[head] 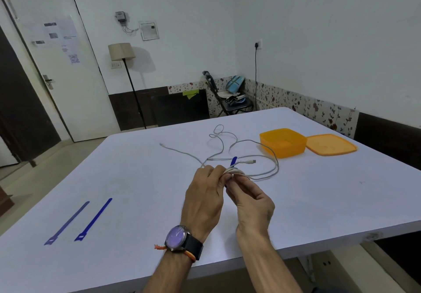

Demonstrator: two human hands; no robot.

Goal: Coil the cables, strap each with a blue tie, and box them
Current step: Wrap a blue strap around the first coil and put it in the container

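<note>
Spreading white table (136, 179) beside tiled wall (296, 103).

White table (319, 201) with cables (218, 147), two blue ties (93, 220), orange box (282, 142), lid (331, 144).

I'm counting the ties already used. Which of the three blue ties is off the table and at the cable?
The blue tie poking up from the coiled cable between both hands; the other two ties lie flat at the table's near left.
</note>
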